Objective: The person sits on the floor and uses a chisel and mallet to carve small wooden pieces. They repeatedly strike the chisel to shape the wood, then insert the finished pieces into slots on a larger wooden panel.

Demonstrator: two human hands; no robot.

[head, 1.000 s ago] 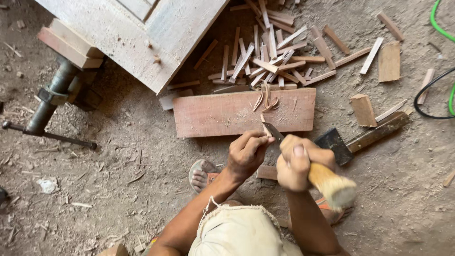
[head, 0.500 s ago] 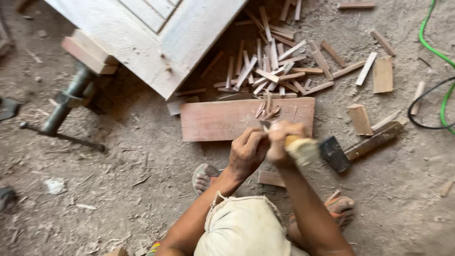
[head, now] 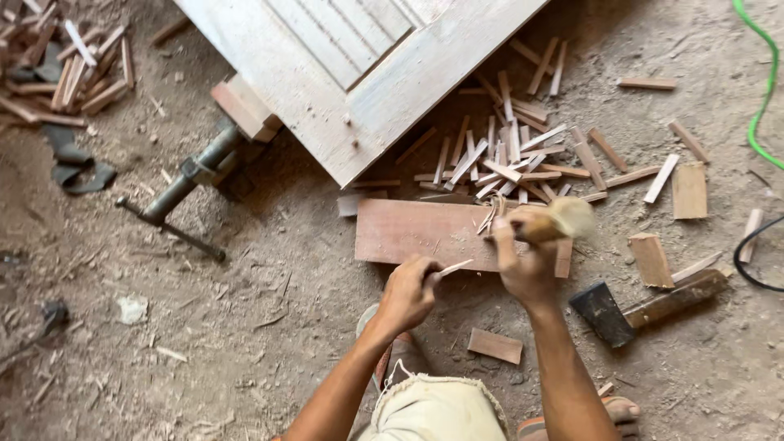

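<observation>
A clamp (head: 184, 184) lies on the dirt floor (head: 245, 343) at left, beside a pale door (head: 359, 65). The left hand (head: 407, 292) pinches a thin sliver (head: 453, 267) in its fingers over the near edge of a board (head: 416, 233). The right hand (head: 527, 261) has its fingers wrapped tight around a mallet (head: 559, 222) (blurred). Further right lies a hatchet (head: 645, 306), with sticks (head: 523, 159) scattered behind.

motion-blurred pale wooden mallet head (head: 572, 217), pale panelled wooden door (head: 359, 73) cut by top edge, green hose (head: 763, 106) leaving right edge
</observation>
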